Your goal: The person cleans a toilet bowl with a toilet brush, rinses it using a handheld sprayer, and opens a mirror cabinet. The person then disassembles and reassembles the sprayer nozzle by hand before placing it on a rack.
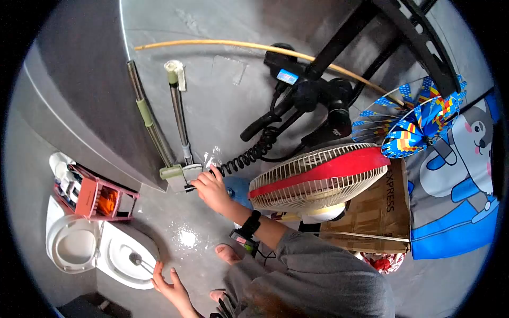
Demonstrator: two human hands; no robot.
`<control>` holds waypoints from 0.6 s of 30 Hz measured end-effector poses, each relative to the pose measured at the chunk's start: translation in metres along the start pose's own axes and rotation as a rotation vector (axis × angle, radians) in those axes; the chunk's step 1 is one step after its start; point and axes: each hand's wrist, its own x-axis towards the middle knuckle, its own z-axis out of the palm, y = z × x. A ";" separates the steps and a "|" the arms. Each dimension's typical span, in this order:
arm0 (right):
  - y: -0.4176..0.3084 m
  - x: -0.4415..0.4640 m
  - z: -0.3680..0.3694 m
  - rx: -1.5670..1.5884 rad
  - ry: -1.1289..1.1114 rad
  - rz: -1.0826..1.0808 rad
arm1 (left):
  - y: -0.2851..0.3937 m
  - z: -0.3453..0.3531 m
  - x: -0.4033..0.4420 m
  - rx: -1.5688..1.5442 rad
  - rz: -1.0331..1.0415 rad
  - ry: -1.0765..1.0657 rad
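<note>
My right hand [212, 192], with a black band at the wrist, is closed around the end of a coiled black cord [254, 150]. A short black tip sticks out past its fingers. My left hand [169, 289] is beside the front rim of a white toilet [119, 267]; its thumb stands apart from its stretched fingers. In the bowl is a grey rounded shape [134, 258], with a thin pale line running toward my left fingertips. I cannot make out whether this is a brush. By my right hand, two metal poles with green fittings [170, 171] lean on the wall.
A folded black scooter [313, 95] stands above the fan [318, 180], which has a red band. Cardboard [371, 214] and a blue bag [450, 201] are at the right. A pink basket [106, 201] sits behind the toilet. The floor [185, 238] looks wet.
</note>
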 end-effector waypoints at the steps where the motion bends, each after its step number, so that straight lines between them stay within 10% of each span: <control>1: 0.000 0.000 0.000 0.002 -0.033 0.006 | 0.000 0.000 0.000 -0.004 0.015 0.010; 18: -0.044 -0.001 -0.036 0.184 -0.084 -0.080 | 0.043 -0.037 0.013 -0.086 0.127 0.065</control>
